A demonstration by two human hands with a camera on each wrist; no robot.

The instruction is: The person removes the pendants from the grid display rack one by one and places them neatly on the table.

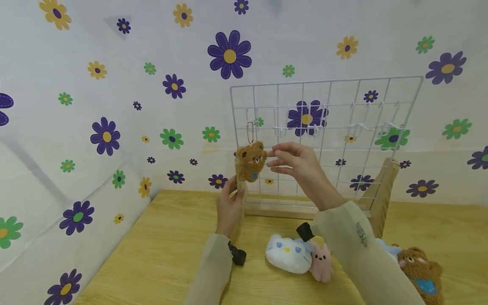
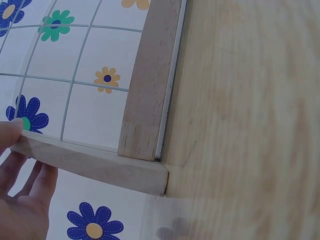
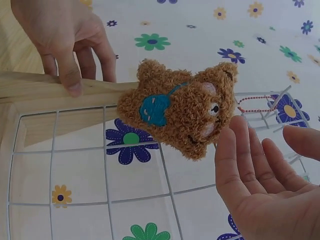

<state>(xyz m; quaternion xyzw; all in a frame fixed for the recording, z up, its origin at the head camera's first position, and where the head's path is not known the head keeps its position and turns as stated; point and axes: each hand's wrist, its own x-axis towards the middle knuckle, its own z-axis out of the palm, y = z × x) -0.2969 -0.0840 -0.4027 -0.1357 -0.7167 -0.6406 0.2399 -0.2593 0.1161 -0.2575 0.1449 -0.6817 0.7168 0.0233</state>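
Observation:
A small brown plush bear keychain with a blue bib hangs by a red ball chain from a hook at the left of the white wire grid. My right hand is beside the bear, fingers extended, with fingertips right at its head in the right wrist view. Below the bear, my left hand pinches the wooden side post of the grid's stand between thumb and fingers.
On the wooden table lie a white cat-like plush and a pink plush. Another brown bear lies at the lower right. More white hooks hang on the grid. A flower-patterned backdrop stands behind.

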